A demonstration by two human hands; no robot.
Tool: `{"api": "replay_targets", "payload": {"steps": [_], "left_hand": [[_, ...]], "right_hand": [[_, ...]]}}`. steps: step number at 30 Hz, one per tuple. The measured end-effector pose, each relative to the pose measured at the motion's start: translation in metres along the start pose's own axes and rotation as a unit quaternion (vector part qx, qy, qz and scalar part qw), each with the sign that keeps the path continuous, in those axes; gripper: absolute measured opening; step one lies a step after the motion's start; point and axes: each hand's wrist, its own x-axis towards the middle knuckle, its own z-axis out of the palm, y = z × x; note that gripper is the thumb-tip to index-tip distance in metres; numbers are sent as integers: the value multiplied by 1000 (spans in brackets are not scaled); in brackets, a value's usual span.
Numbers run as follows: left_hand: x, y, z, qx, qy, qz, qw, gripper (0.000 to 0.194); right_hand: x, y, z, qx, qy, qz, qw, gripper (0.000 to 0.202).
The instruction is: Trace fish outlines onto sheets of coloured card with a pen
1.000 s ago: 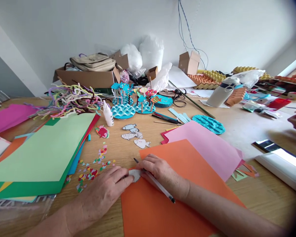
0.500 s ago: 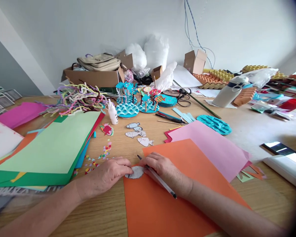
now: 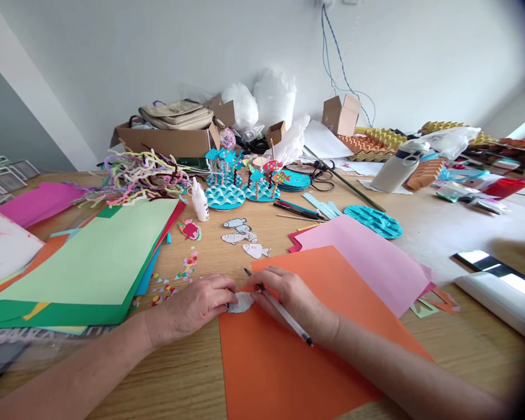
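Paper cutout [image 3: 241,303] btwn hands [image 3: 195,304], pen [image 3: 287,318] in R [image 3: 295,297], btl label [image 3: 205,210] illegible

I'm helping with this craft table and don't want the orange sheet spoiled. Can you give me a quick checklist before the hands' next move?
1. Pen held: ok, it is in the right hand.
2. Pen's writing end identified: cannot tell; both ends look dark.
3. White paper cutout steadied: ok, the left hand is at its left end.
4. Cutout wholly on the orange sheet: cannot tell; fingers hide its left end.
5. Glue bottle upright and apart from the sheet: ok.
6. Loose paper bits well away from the left hand: not ok, some lie close beside it.
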Motion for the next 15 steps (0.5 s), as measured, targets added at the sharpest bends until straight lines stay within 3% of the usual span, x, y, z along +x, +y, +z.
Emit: {"api": "replay_targets", "payload": {"steps": [4,7,11,15], "left_hand": [[1,-1,-2,-25,2,17,1000,18],[3,-4,-5,-56,-4,31,998,18],[6,-8,-8,-74,-22,45,996,22],[8,-8,-11,-87,-33,49,994,25]], "right_hand": [[-5,-14,-8,165,66,88,980,10],[-9,-23,-10,242,56,126,960,7],[-8,-26,-6,248,-10,133,959,7],[-2,-24,7,202,-36,117,972,8]]}}
